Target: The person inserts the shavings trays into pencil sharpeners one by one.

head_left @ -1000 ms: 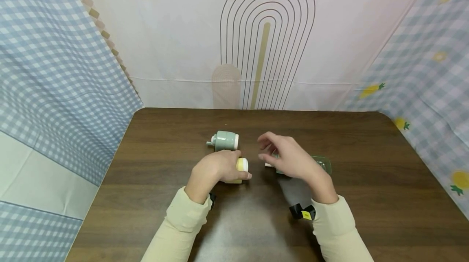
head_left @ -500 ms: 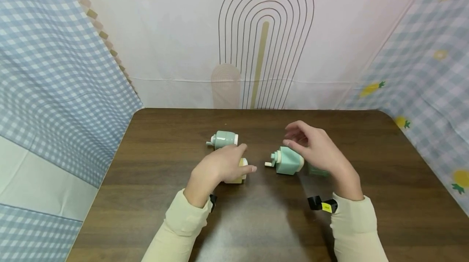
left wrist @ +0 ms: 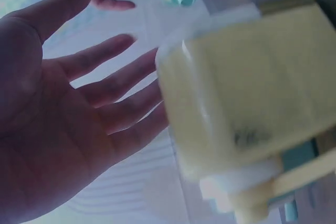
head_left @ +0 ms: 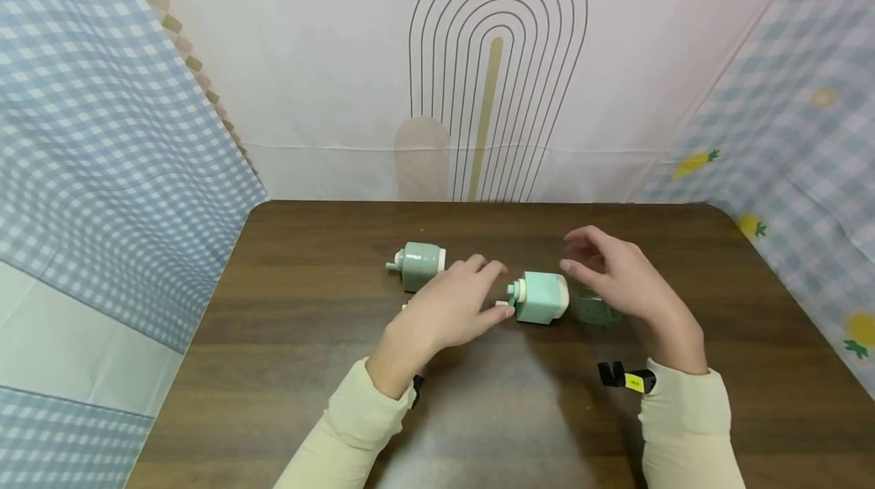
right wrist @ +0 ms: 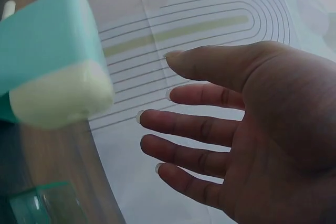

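Note:
A mint crank pencil sharpener (head_left: 543, 298) with a cream end lies on the table between both hands. My left hand (head_left: 447, 307) is spread, its fingertips near the mint sharpener's crank. Beneath that hand, mostly hidden in the head view, is a yellow crank sharpener (left wrist: 247, 87); it fills much of the left wrist view, apart from the palm. My right hand (head_left: 622, 276) holds nothing, its fingers loosely bent right of the mint sharpener's cream end. Below it sits a clear green box (head_left: 595, 308), also visible low in the right wrist view.
A grey-green crank sharpener (head_left: 422, 265) lies behind the left hand, its crank pointing left. Everything rests on a dark wooden table (head_left: 287, 284). A pale cloth (head_left: 328, 94) hangs at the far edge, with checked cloths at both sides.
The right hand has moved right, away from the mint sharpener, uncovering it; that sharpener has turned slightly. The left hand has let go of the yellow sharpener and moved right toward the mint one.

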Available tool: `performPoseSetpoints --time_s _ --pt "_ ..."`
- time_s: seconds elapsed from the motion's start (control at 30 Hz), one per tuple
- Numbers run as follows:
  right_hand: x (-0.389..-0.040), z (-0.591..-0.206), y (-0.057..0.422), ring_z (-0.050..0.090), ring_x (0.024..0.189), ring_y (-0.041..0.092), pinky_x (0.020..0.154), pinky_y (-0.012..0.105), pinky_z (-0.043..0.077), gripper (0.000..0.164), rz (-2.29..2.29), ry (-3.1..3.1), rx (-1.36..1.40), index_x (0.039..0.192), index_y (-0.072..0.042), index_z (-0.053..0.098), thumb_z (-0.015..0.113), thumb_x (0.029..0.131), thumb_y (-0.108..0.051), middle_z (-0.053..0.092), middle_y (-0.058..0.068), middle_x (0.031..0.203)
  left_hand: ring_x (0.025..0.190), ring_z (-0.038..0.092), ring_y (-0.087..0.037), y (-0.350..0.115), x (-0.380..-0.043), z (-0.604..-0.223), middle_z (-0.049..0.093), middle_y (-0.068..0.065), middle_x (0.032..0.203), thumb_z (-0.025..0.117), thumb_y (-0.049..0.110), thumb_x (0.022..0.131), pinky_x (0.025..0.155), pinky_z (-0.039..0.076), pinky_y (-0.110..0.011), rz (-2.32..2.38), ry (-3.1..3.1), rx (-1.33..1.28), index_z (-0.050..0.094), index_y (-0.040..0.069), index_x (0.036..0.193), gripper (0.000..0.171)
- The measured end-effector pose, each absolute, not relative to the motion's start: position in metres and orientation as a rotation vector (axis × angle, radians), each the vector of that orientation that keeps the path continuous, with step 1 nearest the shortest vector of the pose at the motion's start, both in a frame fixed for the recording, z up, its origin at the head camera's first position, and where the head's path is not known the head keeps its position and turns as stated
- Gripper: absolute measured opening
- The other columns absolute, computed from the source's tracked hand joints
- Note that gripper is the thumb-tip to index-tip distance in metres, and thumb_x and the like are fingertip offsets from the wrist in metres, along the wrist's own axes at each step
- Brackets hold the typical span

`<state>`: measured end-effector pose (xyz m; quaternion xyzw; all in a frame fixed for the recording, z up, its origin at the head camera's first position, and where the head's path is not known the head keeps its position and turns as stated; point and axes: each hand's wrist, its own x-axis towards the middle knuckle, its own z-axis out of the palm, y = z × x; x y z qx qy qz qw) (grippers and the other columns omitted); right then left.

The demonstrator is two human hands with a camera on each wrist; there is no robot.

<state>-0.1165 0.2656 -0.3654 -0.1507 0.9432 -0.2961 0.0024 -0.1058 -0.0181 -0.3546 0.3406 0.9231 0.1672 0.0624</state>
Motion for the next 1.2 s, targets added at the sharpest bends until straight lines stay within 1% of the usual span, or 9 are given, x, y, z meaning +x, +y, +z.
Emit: performPoseSetpoints --time_s 0.17,0.3,0.4,0.47,0.63,0.73,0.93,1.07,1.2 --pt "-0.112 -0.365 0.274 0.056 0.122 0.042 0.096 0.064 0.047 0.046 -0.813 2.951 -0.394 0.138 -0.004 0.051 0.061 0.103 -0.033 0.06 0.023 0.134 0.13 0.049 -0.028 -0.004 -0.1 -0.363 0.049 -0.009 0.146 0.063 0.048 0.099 0.106 0.048 -0.044 0.491 2.822 1.062 0.035 0.019 0.156 0.07" --pt "-0.109 -0.365 0.282 0.05 0.127 0.048 0.096 0.068 0.045 0.059 -0.682 2.882 -0.338 0.145 0.0 0.044 0.06 0.103 -0.039 0.052 0.03 0.142 0.143 0.037 -0.03 0.012 -0.089 -0.364 0.034 -0.011 0.16 0.063 0.051 0.098 0.109 0.045 -0.052 0.516 2.8 1.077 0.024 0.026 0.162 0.079" --pt "-0.108 -0.369 0.287 0.045 0.13 0.052 0.096 0.07 0.044 0.072 -0.615 2.802 -0.321 0.151 0.001 0.038 0.061 0.101 -0.046 0.046 0.034 0.146 0.147 0.03 -0.029 0.021 -0.08 -0.363 0.028 -0.01 0.164 0.062 0.054 0.098 0.11 0.044 -0.053 0.537 2.759 1.089 0.021 0.029 0.162 0.08" --pt "-0.106 -0.371 0.289 0.043 0.13 0.054 0.094 0.07 0.044 0.081 -0.589 2.752 -0.293 0.152 0.002 0.034 0.065 0.098 -0.05 0.043 0.036 0.147 0.149 0.027 -0.028 0.026 -0.077 -0.363 0.026 -0.009 0.165 0.061 0.055 0.098 0.111 0.043 -0.052 0.528 2.74 1.091 0.021 0.031 0.162 0.08" --pt "-0.103 -0.381 0.295 0.038 0.129 0.061 0.093 0.072 0.044 0.092 -0.513 2.668 -0.196 0.152 0.005 0.033 0.077 0.089 -0.046 0.035 0.043 0.148 0.15 0.023 -0.03 0.04 -0.083 -0.364 0.028 -0.007 0.164 0.063 0.056 0.096 0.115 0.039 -0.049 0.454 2.748 1.032 0.023 0.03 0.162 0.081" --pt "-0.103 -0.387 0.296 0.038 0.129 0.061 0.092 0.071 0.045 0.089 -0.474 2.651 -0.153 0.151 0.004 0.037 0.081 0.087 -0.039 0.033 0.044 0.148 0.151 0.021 -0.031 0.051 -0.091 -0.368 0.029 -0.007 0.163 0.065 0.055 0.095 0.117 0.036 -0.049 0.419 2.761 0.973 0.024 0.03 0.161 0.082" --pt "-0.109 -0.391 0.292 0.049 0.12 0.053 0.088 0.063 0.05 0.074 -0.444 2.681 -0.161 0.143 0.004 0.045 0.082 0.086 -0.026 0.044 0.036 0.138 0.151 0.021 -0.029 0.063 -0.101 -0.379 0.029 -0.007 0.163 0.067 0.052 0.095 0.118 0.034 -0.047 0.311 2.779 0.929 0.026 0.033 0.16 0.08" --pt "-0.112 -0.392 0.29 0.051 0.117 0.052 0.088 0.062 0.05 0.068 -0.403 2.716 -0.201 0.14 0.007 0.047 0.081 0.086 -0.017 0.046 0.035 0.134 0.145 0.032 -0.028 0.065 -0.102 -0.384 0.034 -0.007 0.158 0.067 0.047 0.096 0.113 0.04 -0.045 0.255 2.803 0.963 0.028 0.035 0.16 0.076" --pt "-0.113 -0.395 0.285 0.053 0.116 0.049 0.089 0.061 0.05 0.065 -0.417 2.705 -0.239 0.139 0.007 0.048 0.08 0.087 -0.014 0.049 0.033 0.133 0.131 0.047 -0.026 0.062 -0.101 -0.388 0.041 -0.007 0.15 0.068 0.039 0.098 0.104 0.047 -0.041 0.217 2.833 0.985 0.029 0.037 0.159 0.072"
